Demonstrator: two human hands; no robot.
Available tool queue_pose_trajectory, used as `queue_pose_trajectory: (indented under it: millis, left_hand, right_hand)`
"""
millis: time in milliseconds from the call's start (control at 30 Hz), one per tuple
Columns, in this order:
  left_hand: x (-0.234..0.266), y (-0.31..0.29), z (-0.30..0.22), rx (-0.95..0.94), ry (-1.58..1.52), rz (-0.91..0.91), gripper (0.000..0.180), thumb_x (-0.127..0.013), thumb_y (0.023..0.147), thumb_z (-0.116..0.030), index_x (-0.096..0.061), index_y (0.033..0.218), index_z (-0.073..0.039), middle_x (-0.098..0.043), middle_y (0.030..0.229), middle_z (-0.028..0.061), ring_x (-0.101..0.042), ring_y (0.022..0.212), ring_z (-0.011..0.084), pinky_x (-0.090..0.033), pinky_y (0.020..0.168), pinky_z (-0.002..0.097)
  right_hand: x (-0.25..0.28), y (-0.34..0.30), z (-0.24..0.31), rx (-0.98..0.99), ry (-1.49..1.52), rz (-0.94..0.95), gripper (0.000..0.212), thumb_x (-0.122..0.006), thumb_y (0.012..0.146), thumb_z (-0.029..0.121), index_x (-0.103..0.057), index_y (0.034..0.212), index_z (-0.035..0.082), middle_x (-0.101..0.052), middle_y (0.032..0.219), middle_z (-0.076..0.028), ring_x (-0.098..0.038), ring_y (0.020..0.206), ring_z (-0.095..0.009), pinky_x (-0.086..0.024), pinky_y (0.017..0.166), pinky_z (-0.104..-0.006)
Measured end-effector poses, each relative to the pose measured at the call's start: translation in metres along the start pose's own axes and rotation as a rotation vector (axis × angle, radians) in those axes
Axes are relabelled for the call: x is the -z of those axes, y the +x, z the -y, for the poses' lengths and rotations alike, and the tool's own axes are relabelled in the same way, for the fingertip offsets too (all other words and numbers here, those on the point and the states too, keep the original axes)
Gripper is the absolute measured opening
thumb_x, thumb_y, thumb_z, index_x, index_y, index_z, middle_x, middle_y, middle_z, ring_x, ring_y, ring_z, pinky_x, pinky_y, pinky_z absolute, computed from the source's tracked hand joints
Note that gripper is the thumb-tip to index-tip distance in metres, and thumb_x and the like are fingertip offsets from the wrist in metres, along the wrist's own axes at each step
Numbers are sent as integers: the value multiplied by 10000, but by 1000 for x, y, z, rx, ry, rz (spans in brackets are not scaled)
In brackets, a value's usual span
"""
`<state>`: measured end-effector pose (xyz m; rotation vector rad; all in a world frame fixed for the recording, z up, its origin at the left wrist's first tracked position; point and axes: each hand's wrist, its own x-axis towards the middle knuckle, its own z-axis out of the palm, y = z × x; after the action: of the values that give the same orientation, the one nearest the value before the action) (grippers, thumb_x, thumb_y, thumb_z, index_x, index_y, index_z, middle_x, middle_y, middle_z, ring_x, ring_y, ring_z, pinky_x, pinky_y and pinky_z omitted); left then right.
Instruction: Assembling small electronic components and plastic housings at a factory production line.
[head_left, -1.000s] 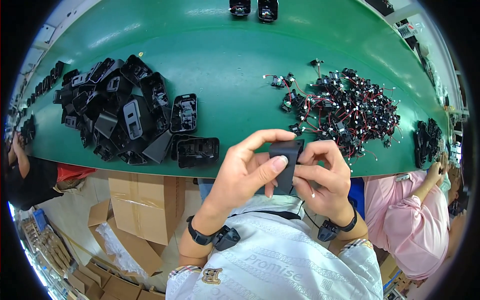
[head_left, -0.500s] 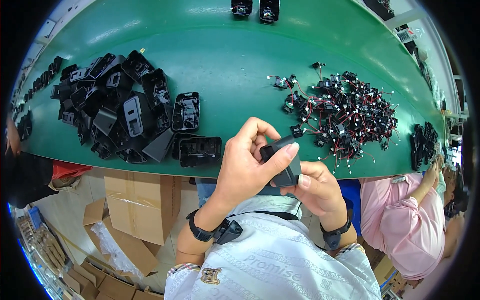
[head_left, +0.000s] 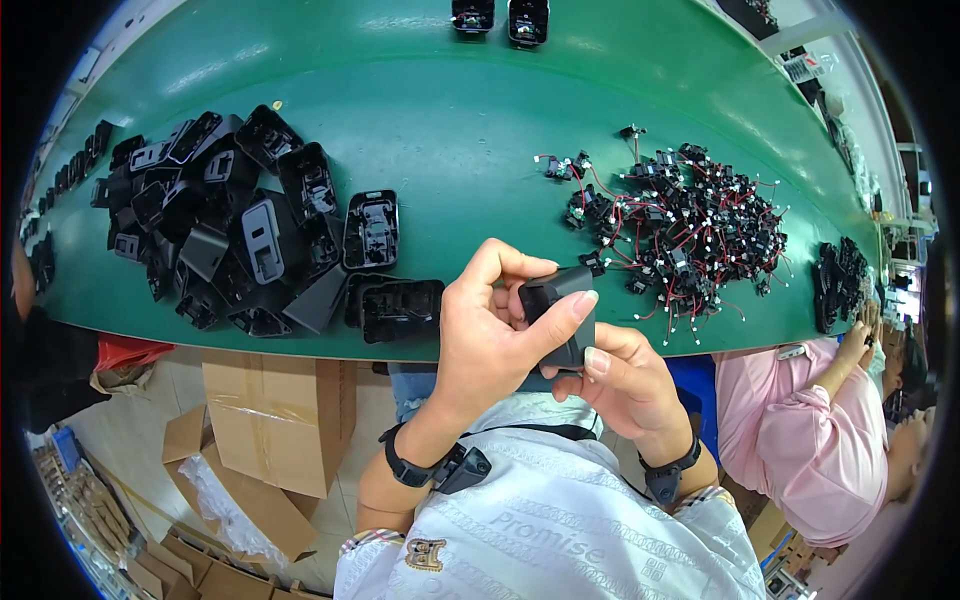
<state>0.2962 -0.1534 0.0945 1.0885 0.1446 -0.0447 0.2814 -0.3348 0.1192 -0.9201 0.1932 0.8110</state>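
Note:
A black plastic housing [head_left: 579,337] is held just past the table's near edge, in front of my body. My left hand [head_left: 492,335] wraps it from the left, its thumb laid across the near face and its fingers behind. With thumb and fingers, my right hand [head_left: 637,382] grips the lower right corner of the same housing. Two open black housings [head_left: 372,232] lie to the left of my hands, their moulded insides showing. Beyond my right hand spreads a heap of small black parts with red and black wires [head_left: 690,225] and white connectors.
A pile of black housings [head_left: 205,245] covers the left of the green table [head_left: 470,140]. Two open housings [head_left: 528,22] stand at the far edge. Black parts [head_left: 838,285] lie at the right, beside a person in pink [head_left: 815,440]. Cardboard boxes [head_left: 265,420] stand below left.
The housing is turned slightly, standing more upright between my hands. My right fingers have shifted a little along its lower corner. The whole view has moved slightly.

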Motion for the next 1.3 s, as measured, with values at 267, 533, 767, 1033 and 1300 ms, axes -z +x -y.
queue_pose_trajectory:
  millis: [267,533,767,1033,1300]
  left_hand:
    - [6,3,2,-97,47,116,449,-753,947,-141,-548,1308,31,-647,1095,97,-629,1000,113,-532,854,261]
    - [29,-32,-41,-413,524,61,398,-671,891,-24,-605,1280,32,-719,990,139,-691,923,222,-562,840,335]
    - [36,-34,-43,-638,824,-64,197,-647,846,13,-675,1040,28,-707,962,159,-687,917,289,-544,840,368]
    - [37,-38,-50,-795,916,-52,170,-659,822,15,-679,991,4,-688,955,137,-678,939,341,-551,856,420]
    - [57,-51,-55,-839,1006,-160,173,-644,816,30,-668,985,8,-682,963,134,-656,950,350,-545,845,416]
  right_hand:
    - [-9,3,18,230,-275,-119,412,-635,992,160,-620,1328,-78,-643,1344,-134,-612,1229,-207,-488,1060,-378]
    - [-3,138,197,711,-1398,-468,386,-688,956,260,-717,1249,10,-698,1280,-124,-646,1120,-173,-486,967,-326]
    - [59,239,185,739,-1873,-732,381,-753,887,312,-766,1170,58,-654,1198,-203,-652,1093,-335,-544,925,-429]
    - [51,243,178,766,-1930,-638,477,-775,869,390,-741,1220,69,-617,1187,-195,-634,1094,-361,-534,951,-450]
    - [35,221,194,705,-2041,-476,515,-800,818,375,-730,1246,96,-661,1280,-185,-634,1171,-341,-512,1011,-446]
